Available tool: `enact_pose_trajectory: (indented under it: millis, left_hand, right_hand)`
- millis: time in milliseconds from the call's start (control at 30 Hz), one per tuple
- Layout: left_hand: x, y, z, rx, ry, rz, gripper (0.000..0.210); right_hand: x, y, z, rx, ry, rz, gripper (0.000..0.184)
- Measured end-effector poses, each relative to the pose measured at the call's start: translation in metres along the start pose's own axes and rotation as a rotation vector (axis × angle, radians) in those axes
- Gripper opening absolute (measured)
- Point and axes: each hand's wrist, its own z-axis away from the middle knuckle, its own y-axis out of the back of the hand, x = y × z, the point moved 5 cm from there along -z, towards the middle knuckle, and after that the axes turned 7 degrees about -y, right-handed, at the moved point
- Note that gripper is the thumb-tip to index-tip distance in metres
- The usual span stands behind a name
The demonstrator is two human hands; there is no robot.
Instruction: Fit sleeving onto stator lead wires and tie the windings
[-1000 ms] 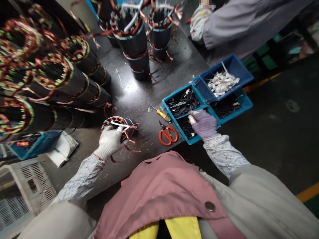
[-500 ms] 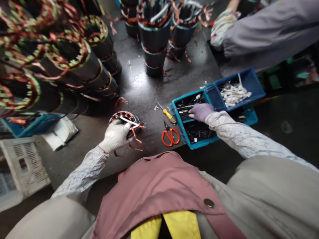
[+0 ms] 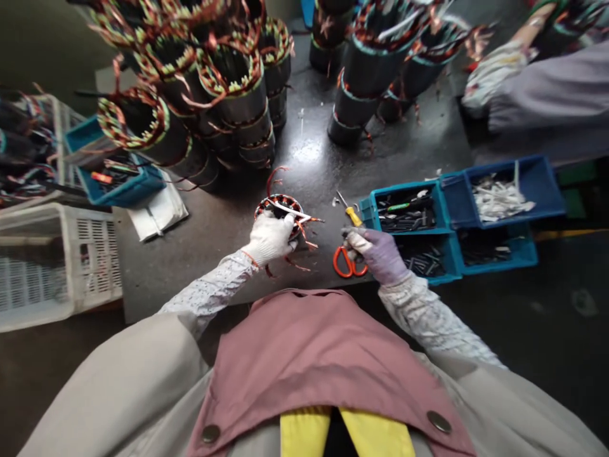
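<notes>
My left hand (image 3: 270,238), in a white knit glove, grips the near left rim of a small motor stator (image 3: 297,207) on the bench. White sleeving lies across its top, and copper lead ends stick out to the right. My right hand (image 3: 380,255), in a purple glove with pale fingertips, hovers over red-handled scissors (image 3: 343,264), hiding their blades. Its fingers are pinched together; whatever they hold is too small or hidden to name. Just beyond it lies a screwdriver with a yellow handle (image 3: 353,216).
To the right stand blue bins (image 3: 451,249) of black strips and a bin of white pieces (image 3: 503,198). Stacked stators (image 3: 233,95) rise at back left, more stators (image 3: 354,89) behind. A white crate (image 3: 95,260) sits left. A co-worker's gloved hand (image 3: 497,73) is at upper right.
My right hand has come out of the bin of black strips and moved left over the scissors. My left hand stays on the stator. The whole view has swung left.
</notes>
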Motion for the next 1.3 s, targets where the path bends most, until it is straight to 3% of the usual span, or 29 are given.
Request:
enact_pose_trajectory:
  millis: [100,233,333,467,667,967,1033,1167,1300]
  left_hand:
    - [-0.001,-0.003,-0.002,0.001,-0.008,0.011,0.065]
    - [-0.001,0.000,-0.002,0.010,-0.012,0.015,0.061]
    - [0.000,0.000,-0.002,-0.012,-0.017,-0.002,0.061]
    - [0.001,0.002,-0.002,-0.015,-0.033,-0.014,0.061]
    - [0.002,0.003,-0.001,-0.003,-0.039,0.033,0.061]
    - [0.002,0.004,0.002,0.012,-0.038,0.056,0.059]
    - [0.002,0.008,0.004,0.021,-0.044,0.053,0.055]
    - [0.003,0.010,0.005,0.023,-0.047,0.055,0.055]
    - [0.003,0.010,0.005,0.026,-0.045,0.063,0.055]
  right_hand:
    - [0.000,-0.033,-0.011,-0.029,-0.109,-0.263,0.049]
    - [-0.006,-0.046,-0.025,-0.063,-0.135,-0.356,0.049]
    - [-0.011,-0.045,-0.025,0.000,-0.047,-0.251,0.042]
    - [-0.022,-0.039,-0.020,0.128,0.177,0.056,0.032]
    - [-0.018,-0.037,-0.021,0.091,0.052,0.007,0.042]
    - [-0.018,-0.043,-0.018,0.157,0.228,0.114,0.031]
    - [-0.021,-0.041,-0.022,0.126,0.223,0.146,0.033]
    - [-0.015,-0.040,-0.025,-0.056,0.021,0.077,0.049]
    - [-0.012,-0.038,-0.020,-0.138,-0.012,-0.062,0.051]
